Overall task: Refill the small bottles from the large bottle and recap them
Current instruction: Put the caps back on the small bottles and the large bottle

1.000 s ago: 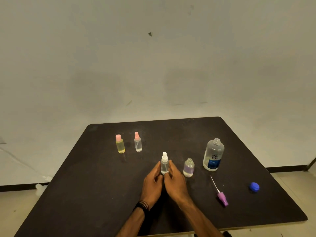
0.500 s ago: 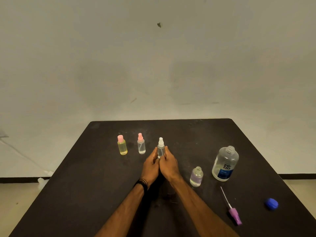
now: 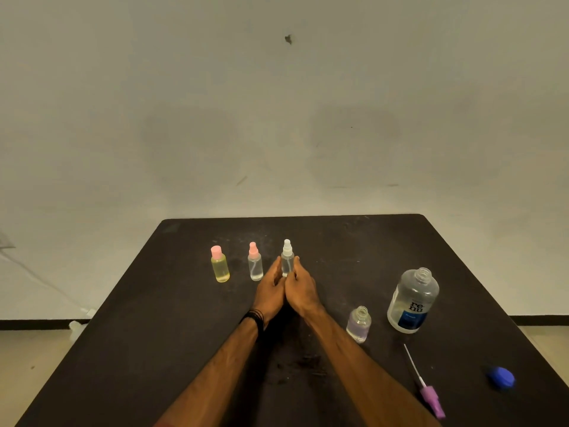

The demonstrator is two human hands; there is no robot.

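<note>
A small clear spray bottle with a white top [image 3: 287, 257] stands upright on the black table [image 3: 172, 318], held between my left hand [image 3: 271, 288] and my right hand [image 3: 300, 288], fingers on either side of it. To its left stand a clear bottle with a pink spray top [image 3: 255, 265] and a yellow bottle with a pink cap [image 3: 219, 264]. An uncapped small bottle [image 3: 358, 324] stands at the right, beside the large open bottle with a blue label [image 3: 413, 300]. A purple spray top with its tube [image 3: 426, 388] and a blue cap [image 3: 501, 377] lie near the right front.
The table's far edge runs in front of a plain grey wall [image 3: 277, 118]. Bare table surface lies at the front left. The floor shows on both sides.
Both hands have carried the white-topped bottle away from me, from beside the uncapped bottle into line with the two pink-topped bottles. The camera view has shifted.
</note>
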